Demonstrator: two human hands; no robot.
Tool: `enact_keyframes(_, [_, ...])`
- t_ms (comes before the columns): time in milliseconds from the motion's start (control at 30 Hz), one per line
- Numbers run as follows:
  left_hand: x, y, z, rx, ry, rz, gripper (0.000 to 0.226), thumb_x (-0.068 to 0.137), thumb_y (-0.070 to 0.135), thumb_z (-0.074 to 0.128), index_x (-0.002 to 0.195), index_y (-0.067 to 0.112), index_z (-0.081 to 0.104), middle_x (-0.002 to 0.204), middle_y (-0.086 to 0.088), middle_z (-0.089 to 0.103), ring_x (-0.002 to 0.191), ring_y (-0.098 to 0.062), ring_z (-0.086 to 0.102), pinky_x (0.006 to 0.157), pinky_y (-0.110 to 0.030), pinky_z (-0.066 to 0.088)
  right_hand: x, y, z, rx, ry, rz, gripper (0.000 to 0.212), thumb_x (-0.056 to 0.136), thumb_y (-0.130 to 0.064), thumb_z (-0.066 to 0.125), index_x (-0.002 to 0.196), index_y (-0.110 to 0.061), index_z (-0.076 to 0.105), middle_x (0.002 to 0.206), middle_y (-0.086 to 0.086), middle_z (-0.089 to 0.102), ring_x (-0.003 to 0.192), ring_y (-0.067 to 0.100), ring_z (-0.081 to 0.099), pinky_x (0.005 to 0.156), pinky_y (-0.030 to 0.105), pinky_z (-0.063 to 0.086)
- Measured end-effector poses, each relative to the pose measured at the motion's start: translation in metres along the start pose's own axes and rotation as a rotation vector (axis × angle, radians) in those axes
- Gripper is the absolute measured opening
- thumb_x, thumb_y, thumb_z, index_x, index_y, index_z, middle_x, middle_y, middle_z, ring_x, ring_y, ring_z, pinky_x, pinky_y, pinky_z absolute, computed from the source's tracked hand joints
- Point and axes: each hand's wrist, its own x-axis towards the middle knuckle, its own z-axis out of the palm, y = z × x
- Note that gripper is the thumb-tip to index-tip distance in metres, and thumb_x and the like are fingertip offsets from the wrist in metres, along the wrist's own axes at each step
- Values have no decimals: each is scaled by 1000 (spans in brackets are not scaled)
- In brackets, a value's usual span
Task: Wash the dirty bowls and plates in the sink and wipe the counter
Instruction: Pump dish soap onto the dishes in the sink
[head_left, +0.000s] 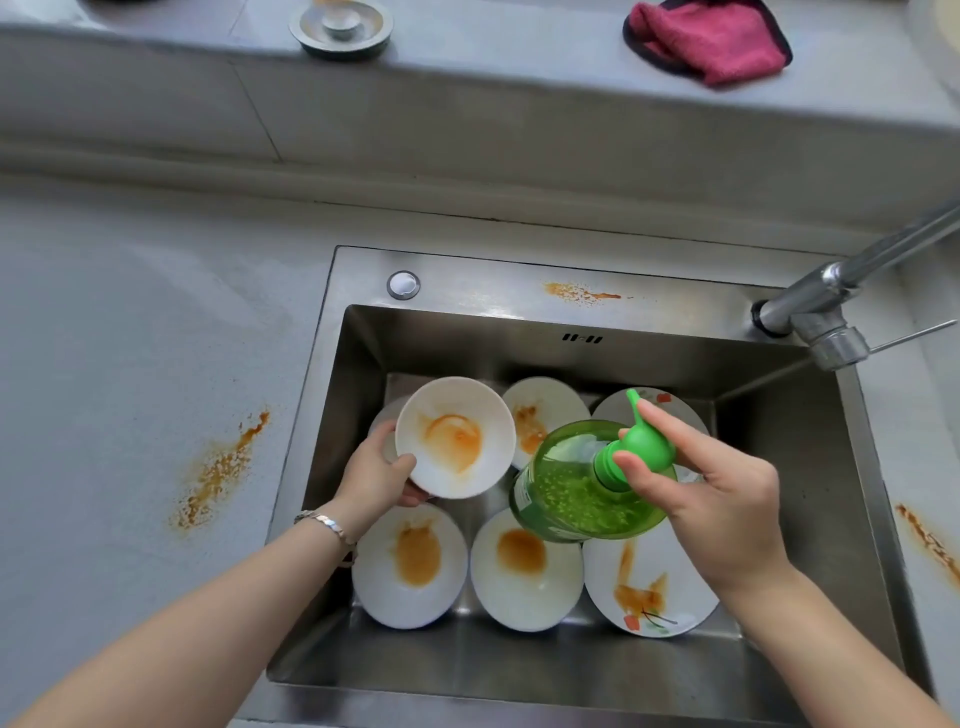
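Observation:
My left hand (376, 475) grips the rim of a white bowl (455, 437) smeared with orange sauce, holding it tilted above the steel sink (779, 467). My right hand (709, 483) holds a green dish-soap bottle (576, 483) by its pump neck, index finger on the pump head, nozzle pointing away from me. Below lie two stained bowls (410, 566) (524, 571) and a flowered plate (649, 587). Another bowl (540, 415) and plate (675, 410) sit at the back, partly hidden.
Orange stains mark the grey counter (130, 338) at left (218, 467), the sink's back rim (579, 293) and the counter at right (927, 540). A tap (841, 301) reaches in from the right. On the raised ledge lie a pink cloth (711, 39) and a drain strainer (340, 26).

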Motion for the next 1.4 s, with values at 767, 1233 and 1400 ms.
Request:
enact_keyframes(767, [-56,-48,16,270,-428,-241,52,94,3,41,139,26,30,80,-19,66,58,-17,67,60,-31,59,-18,3,-24,18,75,44,53,78,-35,69,119,-4,53,80,1,64,79,-17,57,74,4,46])
enact_keyframes(1233, [-61,-51,8,364,-391,-197,47,96,19,46,139,30,30,95,-18,64,65,-21,66,65,-36,59,-15,-13,-19,21,85,-19,52,77,-31,65,118,-1,52,83,0,64,79,-17,56,76,4,46])
enact_keyframes(1400, [-64,-43,5,500,-383,-128,48,95,34,48,139,28,31,120,-6,54,103,-23,58,81,-33,53,-11,-17,-18,-8,84,-63,53,77,-29,65,117,3,51,74,10,67,68,1,59,71,5,48])
